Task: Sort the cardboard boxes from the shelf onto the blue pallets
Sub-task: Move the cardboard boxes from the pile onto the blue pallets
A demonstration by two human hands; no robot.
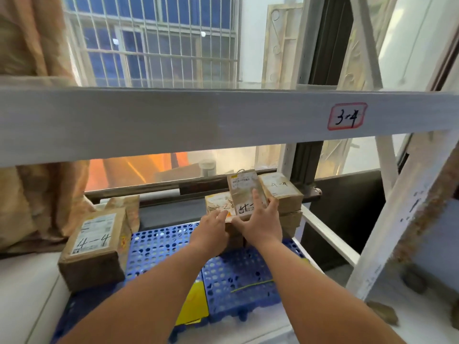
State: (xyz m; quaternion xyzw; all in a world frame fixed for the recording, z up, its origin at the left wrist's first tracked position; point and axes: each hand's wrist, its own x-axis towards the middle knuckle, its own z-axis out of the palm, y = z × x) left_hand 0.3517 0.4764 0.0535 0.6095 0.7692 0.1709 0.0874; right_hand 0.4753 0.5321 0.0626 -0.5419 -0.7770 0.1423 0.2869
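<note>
Both my hands reach under the grey shelf beam to a stack of small cardboard boxes at the back of the blue perforated pallets (159,247). My right hand (262,222) lies on a tilted small box (244,192) with a handwritten mark, index finger stretched up its face and the other fingers curled round its right edge. My left hand (211,230) touches the front of a flatter box (218,206) beside it, fingers fairly straight. Another taped box (280,191) marked 4-4 sits behind on the right, on lower boxes.
A larger box (95,247) marked 4-4 stands at the pallets' left edge. A yellow sheet (196,304) lies between the pallets. The grey shelf beam (198,120) with a 3-4 label (347,116) crosses overhead. A white slanted upright (407,214) stands right; a window lies behind.
</note>
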